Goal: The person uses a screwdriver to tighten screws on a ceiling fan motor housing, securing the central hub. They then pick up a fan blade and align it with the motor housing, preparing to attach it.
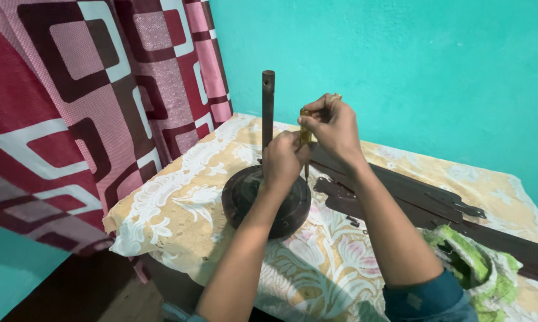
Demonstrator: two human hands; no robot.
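A round dark fan motor (245,197) with an upright metal rod (268,107) sits on a table covered by a yellow floral cloth (316,268). My right hand (331,128) grips the yellow handle of a screwdriver (305,140), held upright with its shaft pointing down at the motor's top. My left hand (284,160) is closed around the lower part of the screwdriver, just above the motor, beside the rod.
Dark brown fan blades (424,197) lie across the table to the right of the motor. A green and white rag (477,262) lies at the right front. A red patterned curtain (84,101) hangs at the left, with a turquoise wall (400,65) behind.
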